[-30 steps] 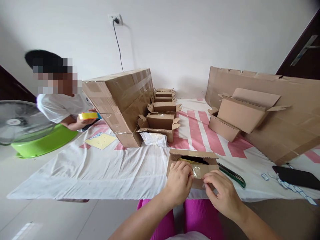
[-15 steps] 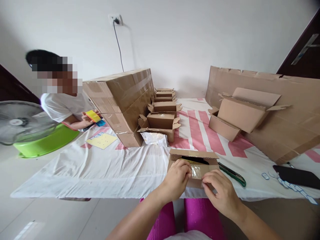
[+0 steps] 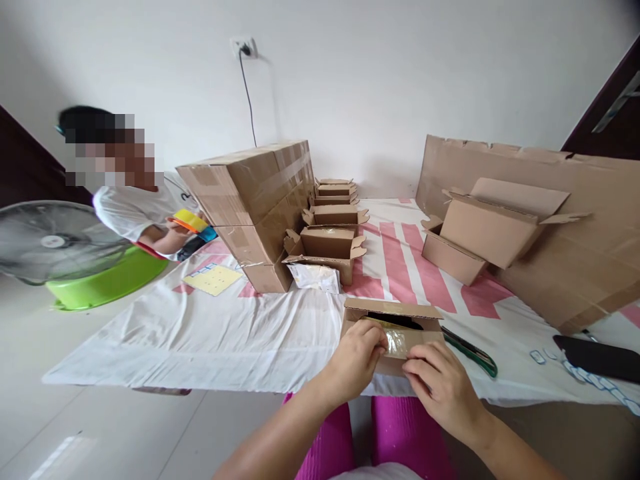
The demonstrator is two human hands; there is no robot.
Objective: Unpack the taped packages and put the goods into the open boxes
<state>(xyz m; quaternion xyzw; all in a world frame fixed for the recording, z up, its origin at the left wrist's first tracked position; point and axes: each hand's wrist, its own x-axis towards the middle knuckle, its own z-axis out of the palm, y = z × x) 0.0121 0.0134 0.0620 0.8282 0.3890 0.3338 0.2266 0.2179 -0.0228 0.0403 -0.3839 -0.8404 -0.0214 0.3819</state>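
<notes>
A small cardboard box stands at the table's front edge, its top partly raised over a dark gap. Shiny clear tape lies on its front flap. My left hand has its fingers closed on the flap, left of the tape. On the other side, my right hand pinches the lower front of the box with thumb and fingers. What lies inside the gap is mostly hidden; a yellowish strip shows along its edge. Just right of the box rests a green utility knife.
Taped boxes are stacked at left, beside a row of open boxes. More open boxes lean by a large cardboard sheet at right. A black phone-like slab lies there too. A co-worker sits at left near a fan.
The view has turned slightly, so most things sit a little further right. My right hand's fingers have shifted slightly left along the box front. My left hand keeps its hold on the flap.
</notes>
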